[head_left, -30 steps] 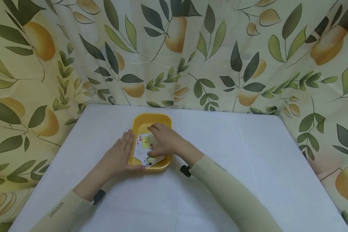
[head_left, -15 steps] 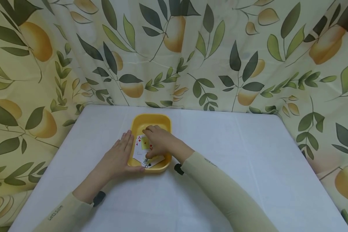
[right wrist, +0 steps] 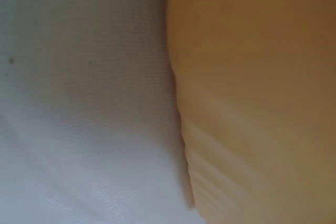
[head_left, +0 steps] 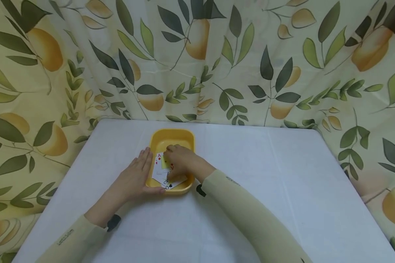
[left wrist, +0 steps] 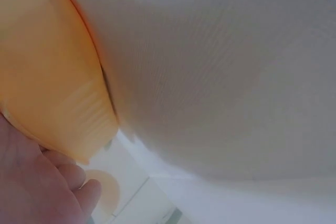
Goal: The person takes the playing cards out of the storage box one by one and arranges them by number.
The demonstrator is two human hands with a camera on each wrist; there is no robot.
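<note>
A yellow plastic tray [head_left: 172, 134] stands toward the back of the table, left of its middle. Several playing cards [head_left: 158, 175] lie in it face up and overlapping, an ace of diamonds among them. My left hand [head_left: 131, 179] rests against the tray's left side, fingers straight along the rim and thumb at the near left corner. My right hand [head_left: 182, 160] reaches in over the right rim, with bent fingers and thumb down over the cards. Whether it pinches a card is hidden. The left wrist view shows the tray's outer wall [left wrist: 47, 66] beside my fingers [left wrist: 68, 174].
A white cloth [head_left: 250, 175] covers the table. Behind it hangs a curtain [head_left: 243, 73] printed with fruit and leaves. In the right wrist view the tray's outer wall [right wrist: 252, 98] fills the right half, with white cloth beside it.
My right hand has shifted slightly left over the cards, its fingers bending down more and covering part of the ace. The left hand and the tray stay in place.
</note>
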